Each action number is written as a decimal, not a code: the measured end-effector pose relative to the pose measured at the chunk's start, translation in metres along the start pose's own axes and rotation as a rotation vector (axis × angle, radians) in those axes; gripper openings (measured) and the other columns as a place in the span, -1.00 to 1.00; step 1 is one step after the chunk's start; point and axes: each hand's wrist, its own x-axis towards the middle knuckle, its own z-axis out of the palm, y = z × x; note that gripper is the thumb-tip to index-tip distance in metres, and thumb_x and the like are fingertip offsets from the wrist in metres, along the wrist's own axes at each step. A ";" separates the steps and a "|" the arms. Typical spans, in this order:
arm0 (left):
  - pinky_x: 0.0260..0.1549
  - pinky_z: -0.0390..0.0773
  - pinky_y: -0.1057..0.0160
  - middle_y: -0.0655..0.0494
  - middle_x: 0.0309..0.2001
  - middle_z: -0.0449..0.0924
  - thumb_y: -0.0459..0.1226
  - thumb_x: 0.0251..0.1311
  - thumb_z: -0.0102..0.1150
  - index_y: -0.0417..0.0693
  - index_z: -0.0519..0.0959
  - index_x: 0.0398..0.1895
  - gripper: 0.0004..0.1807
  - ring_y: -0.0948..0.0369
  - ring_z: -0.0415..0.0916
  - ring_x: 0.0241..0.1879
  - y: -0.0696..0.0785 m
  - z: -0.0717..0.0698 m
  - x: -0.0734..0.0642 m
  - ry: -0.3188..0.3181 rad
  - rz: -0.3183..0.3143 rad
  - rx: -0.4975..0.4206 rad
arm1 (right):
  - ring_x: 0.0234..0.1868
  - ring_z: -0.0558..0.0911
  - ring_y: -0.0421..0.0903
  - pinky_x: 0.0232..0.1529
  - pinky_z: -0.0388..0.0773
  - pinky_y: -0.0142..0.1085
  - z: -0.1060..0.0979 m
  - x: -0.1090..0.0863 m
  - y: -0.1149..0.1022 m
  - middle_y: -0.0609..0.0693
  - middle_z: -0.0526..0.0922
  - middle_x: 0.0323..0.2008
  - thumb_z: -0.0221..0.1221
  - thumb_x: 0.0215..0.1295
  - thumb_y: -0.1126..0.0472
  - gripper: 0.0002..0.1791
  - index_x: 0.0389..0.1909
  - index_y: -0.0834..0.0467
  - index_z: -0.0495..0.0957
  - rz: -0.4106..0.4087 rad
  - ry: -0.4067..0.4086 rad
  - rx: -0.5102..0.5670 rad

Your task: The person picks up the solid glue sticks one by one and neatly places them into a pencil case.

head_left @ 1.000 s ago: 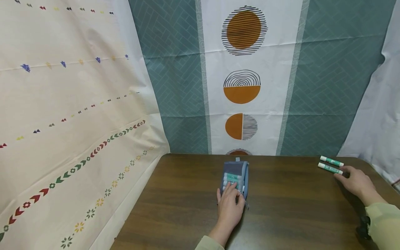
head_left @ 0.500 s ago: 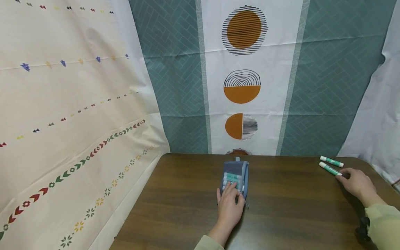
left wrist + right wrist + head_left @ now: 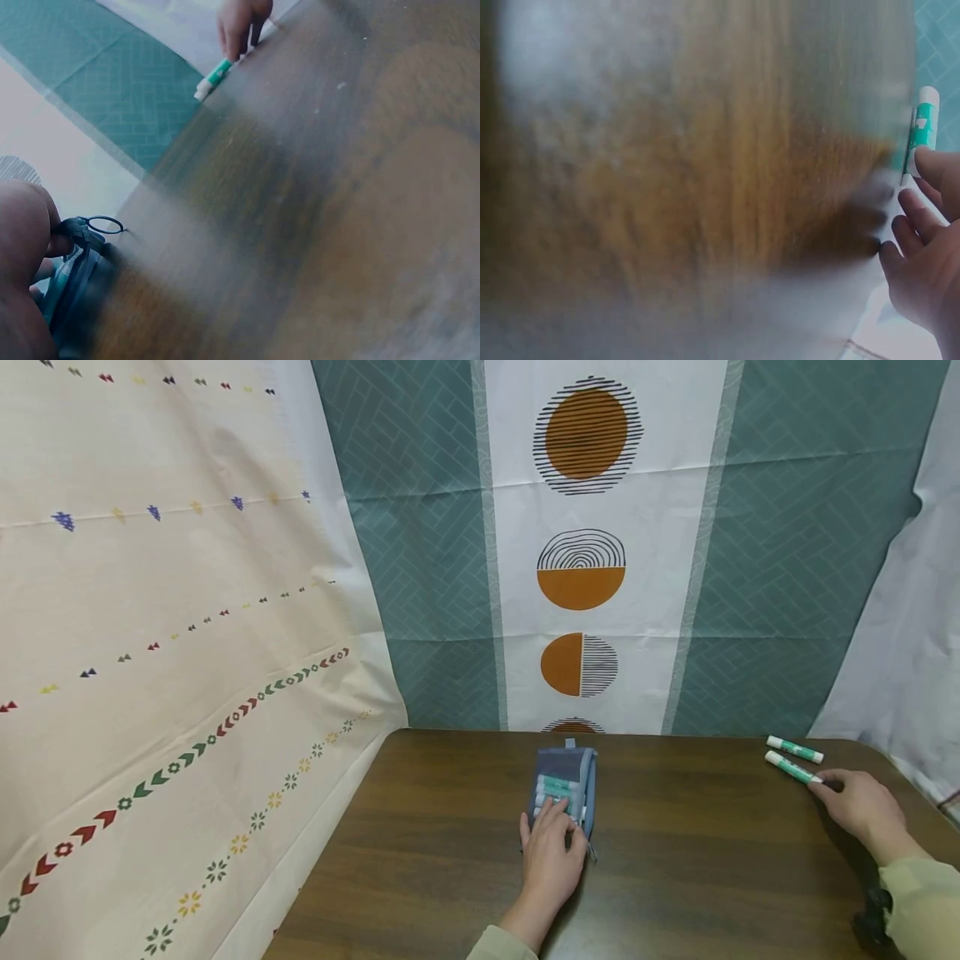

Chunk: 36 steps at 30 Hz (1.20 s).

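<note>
Near the back of the table lies a blue-grey pouch [image 3: 558,762] with a clear window, through which several white-and-green glue sticks [image 3: 557,786] show. My left hand [image 3: 551,860] rests on its front part, fingertips over the window. Thumb and a finger pinch its edge by a zipper ring [image 3: 105,224] in the left wrist view. At the far right, my right hand [image 3: 862,806] pinches the near end of a white-and-green glue stick [image 3: 791,767] between thumb and fingers. A second glue stick [image 3: 795,749] lies just behind it, close to the table's back edge.
The brown wooden table [image 3: 675,860] ends at a green-and-white patterned curtain [image 3: 600,677] along the back. Cream patterned cloth [image 3: 225,735] hangs at the left side, and white cloth [image 3: 900,677] at the right.
The right hand has come slightly nearer to me, turning the front glue stick so its held end angles toward me. The left hand and pouch stay in place.
</note>
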 end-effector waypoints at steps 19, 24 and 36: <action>0.51 0.08 -0.54 0.03 0.40 0.67 -0.32 0.37 0.28 0.07 0.55 -0.48 -0.77 -0.04 0.45 0.54 0.001 -0.002 0.000 -0.007 -0.006 -0.003 | -0.28 0.68 0.28 -0.35 0.54 0.06 0.007 -0.009 -0.055 0.44 0.74 -0.13 0.26 0.62 0.02 -0.55 0.12 0.38 0.68 -0.100 0.070 0.065; 0.51 0.06 -0.54 0.04 0.40 0.67 -0.31 0.37 0.28 0.08 0.54 -0.48 -0.76 -0.05 0.45 0.54 0.000 -0.001 -0.001 -0.015 -0.009 -0.005 | -0.40 0.49 -0.03 -0.38 0.40 -0.12 0.009 -0.012 -0.071 0.09 0.72 -0.36 0.27 0.63 0.08 -0.62 0.12 0.35 0.69 -0.113 0.070 0.090; 0.50 0.07 -0.55 0.05 0.38 0.69 -0.31 0.37 0.29 0.08 0.55 -0.49 -0.76 -0.05 0.46 0.53 0.000 0.000 -0.001 -0.007 -0.009 -0.005 | -0.31 0.58 -0.04 -0.30 0.50 -0.09 0.017 -0.013 -0.101 0.20 0.80 -0.16 0.27 0.64 0.04 -0.59 0.17 0.33 0.69 -0.155 0.015 0.120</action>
